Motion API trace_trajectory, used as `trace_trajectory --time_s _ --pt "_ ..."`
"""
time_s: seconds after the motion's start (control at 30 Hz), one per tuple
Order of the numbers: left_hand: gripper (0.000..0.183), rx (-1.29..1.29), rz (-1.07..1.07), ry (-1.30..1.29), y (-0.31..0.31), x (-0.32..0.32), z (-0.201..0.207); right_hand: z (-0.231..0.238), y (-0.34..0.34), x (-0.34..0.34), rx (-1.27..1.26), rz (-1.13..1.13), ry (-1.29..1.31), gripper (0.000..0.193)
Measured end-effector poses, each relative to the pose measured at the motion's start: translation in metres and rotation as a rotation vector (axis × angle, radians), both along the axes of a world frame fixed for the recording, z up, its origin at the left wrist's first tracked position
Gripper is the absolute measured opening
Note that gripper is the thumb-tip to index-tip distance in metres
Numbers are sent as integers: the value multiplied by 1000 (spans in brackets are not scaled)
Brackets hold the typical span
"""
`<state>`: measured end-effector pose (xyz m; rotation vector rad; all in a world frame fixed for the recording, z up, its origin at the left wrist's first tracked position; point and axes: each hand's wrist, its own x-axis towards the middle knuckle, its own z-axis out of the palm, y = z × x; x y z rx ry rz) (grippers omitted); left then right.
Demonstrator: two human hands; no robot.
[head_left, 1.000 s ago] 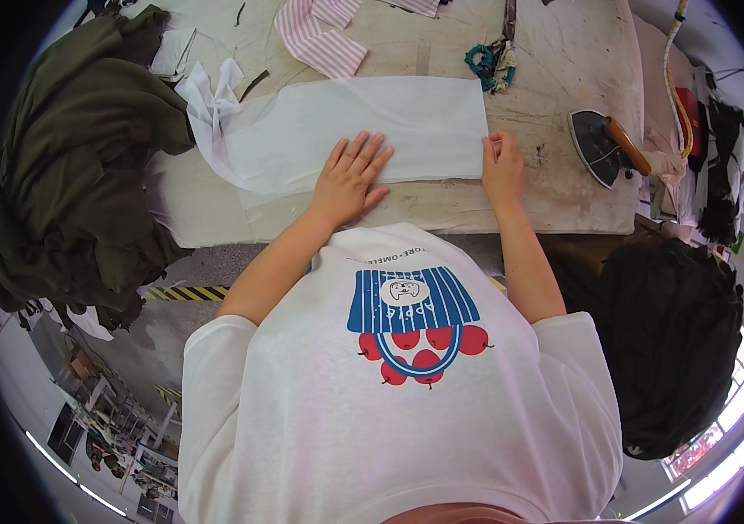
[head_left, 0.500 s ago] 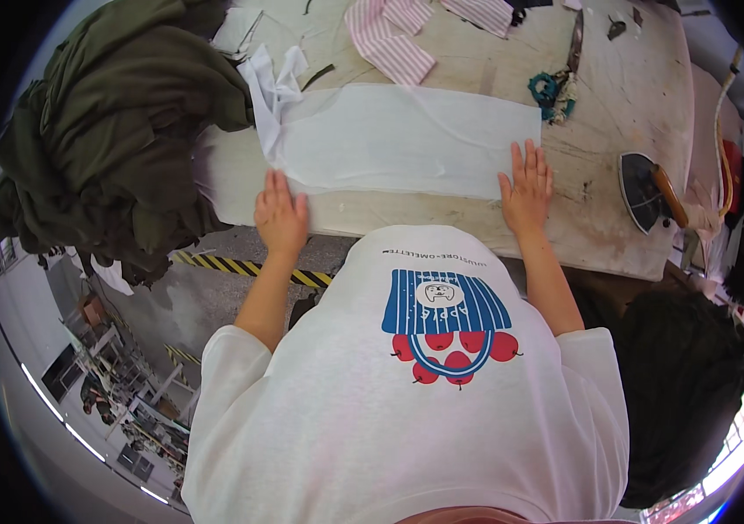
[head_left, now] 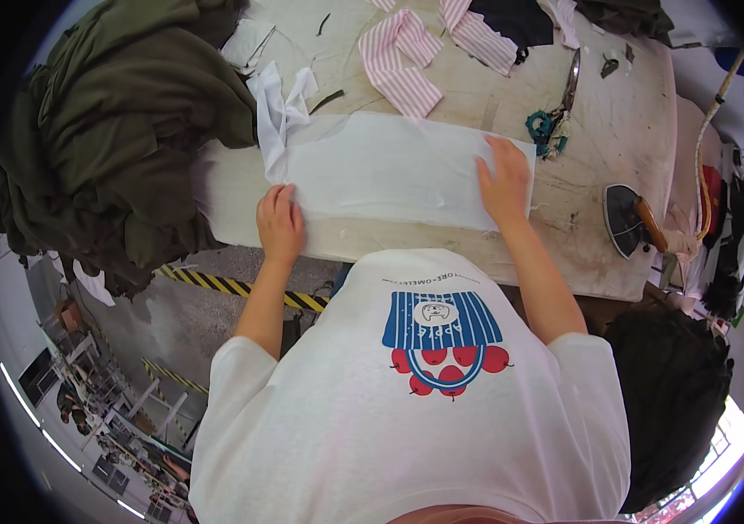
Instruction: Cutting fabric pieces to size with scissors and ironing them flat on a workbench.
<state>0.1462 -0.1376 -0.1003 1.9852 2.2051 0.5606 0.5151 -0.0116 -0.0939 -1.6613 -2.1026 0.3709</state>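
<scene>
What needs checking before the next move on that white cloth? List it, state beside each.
1. Left hand flat on the near left corner of the white cloth: ok.
2. Right hand flat on the cloth's right end: ok.
3. Cloth lying spread and smooth between the hands: ok, though its upper left corner is bunched.
4. Iron off the cloth: ok, it sits on the table to the right.
5. Scissors apart from the cloth: ok, just beyond its upper right corner.
6. Olive fabric heap off the cloth: cannot tell, its edge comes close at the left.
</scene>
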Motion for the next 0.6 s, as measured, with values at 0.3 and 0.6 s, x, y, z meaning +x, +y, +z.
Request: trace_trajectory --time_s 0.3,0.6 --pt "32 112 -28 -240 20 34 53 32 155 -122 -213 -20 452 36" --pt "46 -456 -72 -2125 69 78 121 167 19 -127 -743 182 1273 51"
